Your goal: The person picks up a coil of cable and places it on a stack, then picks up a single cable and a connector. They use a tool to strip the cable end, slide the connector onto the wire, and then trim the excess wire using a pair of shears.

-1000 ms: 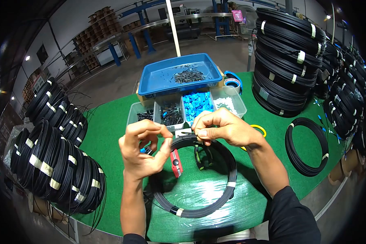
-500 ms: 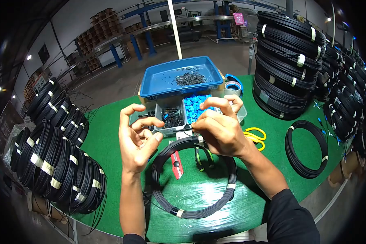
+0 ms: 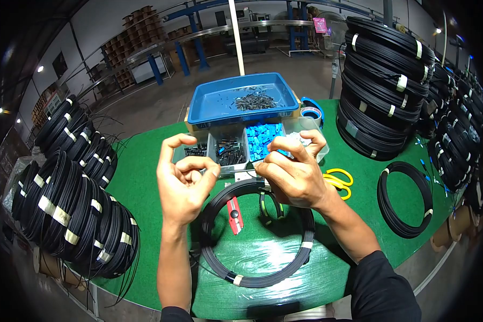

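Observation:
My left hand (image 3: 185, 185) is raised over the left side of the cable coil, with thumb and forefinger tips pressed together. What lies in that pinch, if anything, is too small to tell. Opposite it, my right hand (image 3: 295, 174) is closed, its fingertips gripping a thin black cable of which only a short piece shows. Beneath both hands lies a coil of black cable (image 3: 220, 268) bound with pale tape. Inside the ring are a red cutter tool (image 3: 234, 216) and a black-and-green hand tool (image 3: 264, 209), partly hidden by my right hand.
Behind my hands, a divided clear bin (image 3: 228, 170) holds black parts and blue connectors (image 3: 263, 140). A blue tray (image 3: 204, 115) with black pieces stands beyond. Yellow-handled scissors (image 3: 338, 182) and a smaller coil (image 3: 382, 198) lie right. Tall cable stacks (image 3: 381, 91) flank the green table.
My left thumb and forefinger have come together from a small gap. My right hand keeps its grip, and the view has shifted slightly.

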Action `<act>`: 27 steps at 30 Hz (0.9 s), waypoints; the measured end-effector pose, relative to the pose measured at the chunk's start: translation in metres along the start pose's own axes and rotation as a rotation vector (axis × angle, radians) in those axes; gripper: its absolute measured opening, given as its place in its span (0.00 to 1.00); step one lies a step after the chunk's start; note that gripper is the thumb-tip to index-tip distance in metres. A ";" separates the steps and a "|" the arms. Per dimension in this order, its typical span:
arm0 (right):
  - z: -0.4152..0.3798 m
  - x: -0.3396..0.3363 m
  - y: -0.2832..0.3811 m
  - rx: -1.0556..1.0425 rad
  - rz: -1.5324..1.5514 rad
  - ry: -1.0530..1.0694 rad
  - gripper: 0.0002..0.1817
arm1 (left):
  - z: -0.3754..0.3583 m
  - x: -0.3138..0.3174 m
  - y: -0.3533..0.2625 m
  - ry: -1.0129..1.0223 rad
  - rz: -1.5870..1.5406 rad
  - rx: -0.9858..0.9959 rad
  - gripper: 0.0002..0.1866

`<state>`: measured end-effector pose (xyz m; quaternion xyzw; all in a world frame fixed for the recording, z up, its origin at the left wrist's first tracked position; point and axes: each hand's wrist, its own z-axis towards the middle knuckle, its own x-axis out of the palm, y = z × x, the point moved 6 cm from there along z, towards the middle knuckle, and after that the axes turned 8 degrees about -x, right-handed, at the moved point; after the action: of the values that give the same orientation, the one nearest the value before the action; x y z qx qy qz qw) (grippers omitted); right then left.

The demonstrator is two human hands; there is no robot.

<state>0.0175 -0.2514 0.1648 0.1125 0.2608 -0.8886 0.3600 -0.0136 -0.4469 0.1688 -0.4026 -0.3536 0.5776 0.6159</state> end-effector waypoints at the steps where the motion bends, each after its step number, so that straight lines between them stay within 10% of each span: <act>1: 0.000 -0.001 -0.001 0.002 -0.004 -0.002 0.06 | 0.001 -0.004 -0.003 -0.032 -0.008 0.018 0.29; 27: 0.001 -0.006 -0.009 0.015 0.061 0.022 0.06 | -0.002 0.011 0.002 0.095 0.001 0.051 0.30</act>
<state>0.0153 -0.2435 0.1716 0.1329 0.2546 -0.8778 0.3834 -0.0121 -0.4361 0.1659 -0.4140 -0.3089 0.5667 0.6419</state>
